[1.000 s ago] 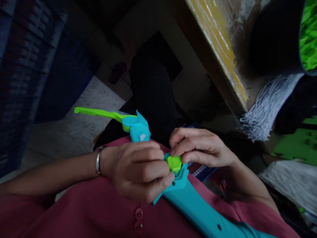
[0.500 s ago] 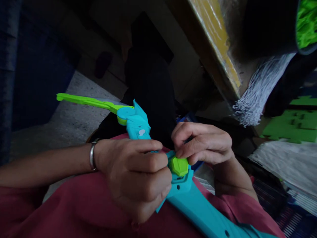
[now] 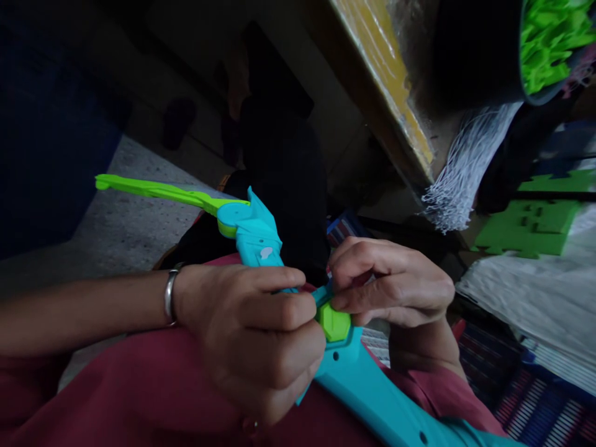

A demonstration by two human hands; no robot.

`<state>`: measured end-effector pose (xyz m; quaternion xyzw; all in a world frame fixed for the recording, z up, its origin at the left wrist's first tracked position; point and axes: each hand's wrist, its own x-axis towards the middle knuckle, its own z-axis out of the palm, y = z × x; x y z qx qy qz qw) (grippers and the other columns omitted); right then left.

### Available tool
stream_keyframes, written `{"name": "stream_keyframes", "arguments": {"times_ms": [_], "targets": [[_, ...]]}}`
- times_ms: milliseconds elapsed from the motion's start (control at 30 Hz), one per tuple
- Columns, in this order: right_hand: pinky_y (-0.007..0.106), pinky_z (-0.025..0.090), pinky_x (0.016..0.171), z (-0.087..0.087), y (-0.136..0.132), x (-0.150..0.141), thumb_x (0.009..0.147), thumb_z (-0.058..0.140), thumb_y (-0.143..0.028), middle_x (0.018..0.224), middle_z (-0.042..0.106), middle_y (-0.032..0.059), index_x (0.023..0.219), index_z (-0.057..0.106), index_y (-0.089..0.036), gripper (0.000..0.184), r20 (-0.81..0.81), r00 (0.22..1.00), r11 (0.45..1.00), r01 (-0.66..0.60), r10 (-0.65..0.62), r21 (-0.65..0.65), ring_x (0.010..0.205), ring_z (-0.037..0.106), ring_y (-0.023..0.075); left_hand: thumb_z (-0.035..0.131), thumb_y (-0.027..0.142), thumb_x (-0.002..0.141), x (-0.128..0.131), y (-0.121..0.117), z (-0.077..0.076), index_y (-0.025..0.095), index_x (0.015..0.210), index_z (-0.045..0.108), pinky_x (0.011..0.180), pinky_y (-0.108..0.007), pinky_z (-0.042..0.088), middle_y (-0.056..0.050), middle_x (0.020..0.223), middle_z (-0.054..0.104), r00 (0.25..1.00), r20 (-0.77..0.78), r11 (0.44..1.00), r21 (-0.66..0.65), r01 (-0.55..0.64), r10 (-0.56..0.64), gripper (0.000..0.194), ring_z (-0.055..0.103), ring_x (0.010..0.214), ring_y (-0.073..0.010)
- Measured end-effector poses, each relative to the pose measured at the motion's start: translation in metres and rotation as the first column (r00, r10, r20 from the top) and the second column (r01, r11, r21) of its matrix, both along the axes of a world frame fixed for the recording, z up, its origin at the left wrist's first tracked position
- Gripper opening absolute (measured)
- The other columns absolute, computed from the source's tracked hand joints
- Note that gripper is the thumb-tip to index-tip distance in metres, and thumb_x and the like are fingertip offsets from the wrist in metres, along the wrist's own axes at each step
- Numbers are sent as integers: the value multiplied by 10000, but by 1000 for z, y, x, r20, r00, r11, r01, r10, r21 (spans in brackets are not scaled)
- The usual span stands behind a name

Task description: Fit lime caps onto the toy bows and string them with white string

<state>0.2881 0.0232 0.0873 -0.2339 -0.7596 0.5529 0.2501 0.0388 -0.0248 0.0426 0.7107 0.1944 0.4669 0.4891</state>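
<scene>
My only view comes from the camera on my head, facing forward and steeply down over my dusky red shirt (image 3: pixel 153 391) and dark trousers (image 3: pixel 284 155). My left hand (image 3: pixel 261 335) and right hand (image 3: pixel 395 285) sit close to it, below mid-height. Farther off, it takes in floor (image 3: pixel 130 180) at the left and a table edge (image 3: pixel 372 53) at upper right.

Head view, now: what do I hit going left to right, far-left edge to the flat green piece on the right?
Dark blue panel → silver bangle → left hand → lime hexagonal piece → right hand → flat green piece.
</scene>
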Motion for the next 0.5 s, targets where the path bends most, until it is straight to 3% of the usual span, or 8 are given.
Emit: {"name": "stream_keyframes", "arguments": {"times_ms": [100,200,267,333,433,500], "targets": [[323,588,813,2,1,3,975,664,-242,983,654,92,1144,733,-163,199,38,999,999,-24,25,-26,927,667,196,628,181,888,5,13,-11,272,789,611,806,-435,669,19,1011,742,998,8,939,340,-56,57,136,688,892,-199],[353,577,848,5,3,9,999,628,-256,1022,643,114,1190,700,-138,235,77,992,993,-96,102,-73,964,653,208,590,189,904,10,31,-21,254,772,600,732,-367,664,-16,980,741,996,82,850,523,-68,29,148,676,833,-186],[369,570,887,7,2,12,998,635,-292,1100,635,147,1274,645,-103,334,119,980,984,-146,158,-99,1040,641,227,567,159,908,11,40,-24,234,790,602,692,-344,649,-54,946,734,996,82,840,542,-14,-37,144,668,784,-187],[376,564,917,7,-4,13,1012,611,-354,1178,621,174,1362,576,-88,441,177,971,985,-150,164,-89,1124,621,245,535,128,922,11,46,-24,210,813,601,694,-351,636,-86,938,727,998,43,874,486,28,-56,151,662,770,-193],[388,564,889,0,-19,9,1051,509,-406,1147,627,166,1408,524,-97,472,281,960,997,-10,-11,72,1097,625,255,496,126,951,11,46,-20,195,854,596,686,-350,614,-94,928,723,1000,27,894,448,-13,1,155,649,764,-193],[394,564,816,-5,-26,6,1055,476,-387,1075,636,156,1392,517,-91,451,328,934,970,65,-142,234,995,636,257,495,136,958,12,44,-16,190,902,604,694,-337,601,-83,912,719,997,8,901,428,-67,70,134,649,764,-188]]}}
